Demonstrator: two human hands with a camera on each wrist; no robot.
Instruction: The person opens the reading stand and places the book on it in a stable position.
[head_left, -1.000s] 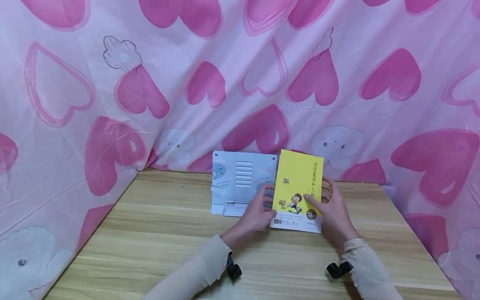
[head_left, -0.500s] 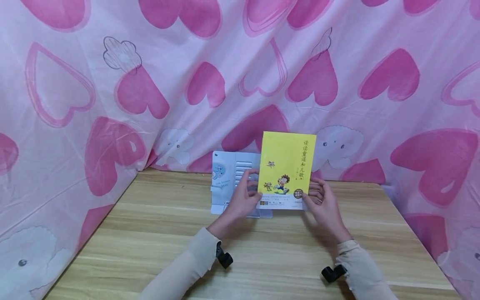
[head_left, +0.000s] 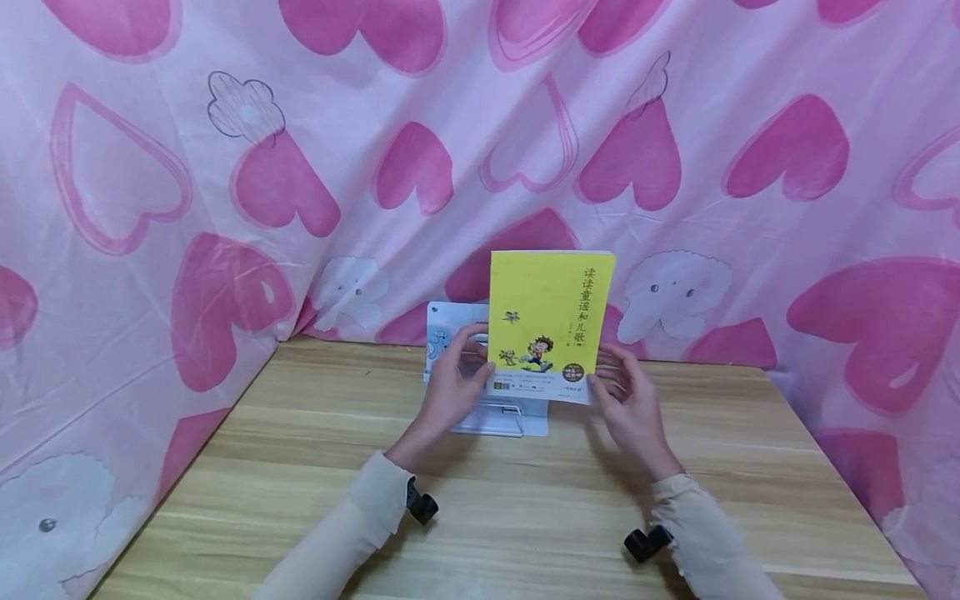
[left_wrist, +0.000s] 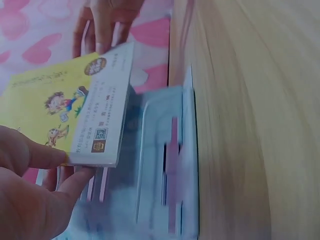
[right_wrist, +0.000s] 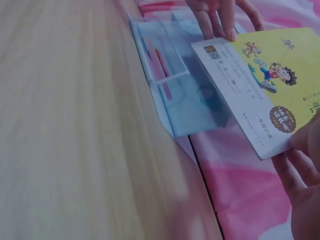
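Note:
A yellow book with a white lower band and a cartoon child on its cover is held upright between both hands. My left hand grips its lower left edge, thumb in front and fingers behind. At the lower right edge my right hand pinches it the same way. Behind and below the book stands a light blue book stand with a wire holder at its foot; the book hides most of its back plate. In the left wrist view the bottom edge of the book hangs above the stand's ledge.
The wooden table runs out in front of the stand and to both sides. A pink cloth printed with hearts hangs behind and at the sides of the table. A small black camera sits at the right wrist.
Both hands have lifted the book and carried it left, from beside the stand to in front of it. The stand has stayed in place and is now more covered.

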